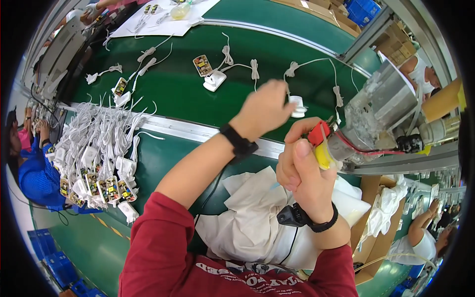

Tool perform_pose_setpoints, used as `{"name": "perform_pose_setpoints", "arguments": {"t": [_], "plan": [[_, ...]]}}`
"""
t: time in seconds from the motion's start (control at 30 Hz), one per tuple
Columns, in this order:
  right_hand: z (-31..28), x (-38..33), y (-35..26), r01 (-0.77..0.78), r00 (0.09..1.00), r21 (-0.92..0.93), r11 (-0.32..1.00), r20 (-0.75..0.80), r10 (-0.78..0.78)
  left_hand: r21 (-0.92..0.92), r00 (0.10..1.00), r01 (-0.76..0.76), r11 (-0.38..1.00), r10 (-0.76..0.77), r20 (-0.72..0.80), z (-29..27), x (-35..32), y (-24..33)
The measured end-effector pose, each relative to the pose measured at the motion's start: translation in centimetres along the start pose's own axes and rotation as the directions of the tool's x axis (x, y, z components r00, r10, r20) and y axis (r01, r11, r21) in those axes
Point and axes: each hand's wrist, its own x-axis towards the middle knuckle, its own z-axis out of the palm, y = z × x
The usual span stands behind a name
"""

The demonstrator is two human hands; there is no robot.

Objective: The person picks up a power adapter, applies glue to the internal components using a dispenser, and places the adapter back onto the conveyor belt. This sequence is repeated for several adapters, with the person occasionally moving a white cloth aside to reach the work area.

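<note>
At the left edge of your table (pixel 163 163) lies a heap of white cabled chargers (pixel 99 153) with open circuit boards. Further in, on the green belt (pixel 183 84), a white charger shell (pixel 214 80) sits beside a bare board (pixel 202 65). Your left hand (pixel 262 109) is raised over the belt, fingers closed on a white cable (pixel 297 67), just beside a white plug housing (pixel 298 106). Your right hand (pixel 304 171) grips a red and yellow tool (pixel 319 143), pressed against the grey fixture (pixel 381 114) at the right edge.
</note>
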Motion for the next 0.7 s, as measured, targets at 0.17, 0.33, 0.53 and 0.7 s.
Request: {"name": "perform_pose_setpoints", "arguments": {"t": [0.17, 0.33, 0.53, 0.7], "plan": [[-0.2, -0.1, 0.1, -0.020, 1.000, -0.017, 1.000, 0.003, 0.020, 0.664, 0.986, 0.158, 0.731, -0.155, -0.064, -6.2, 1.1, -4.9], [0.1, 0.0, 0.0, -0.011, 1.000, -0.048, 0.999, -0.005, 0.010, 0.466, 0.887, 0.343, 0.816, -0.444, 0.125, -8.3, -1.1, -6.0], [-0.4, 0.1, -0.3, -0.019, 0.998, 0.093, 0.995, -0.049, 0.024, -0.558, 0.611, 0.783, 0.274, -0.502, 0.612, -9.2, -5.9, -0.8], [-0.8, 0.7, -0.1, 0.064, 0.994, -0.087, 0.994, -0.077, -0.071, -0.625, 0.577, 0.749, -0.221, -0.247, 0.778, -7.7, -12.0, 4.7]]}}
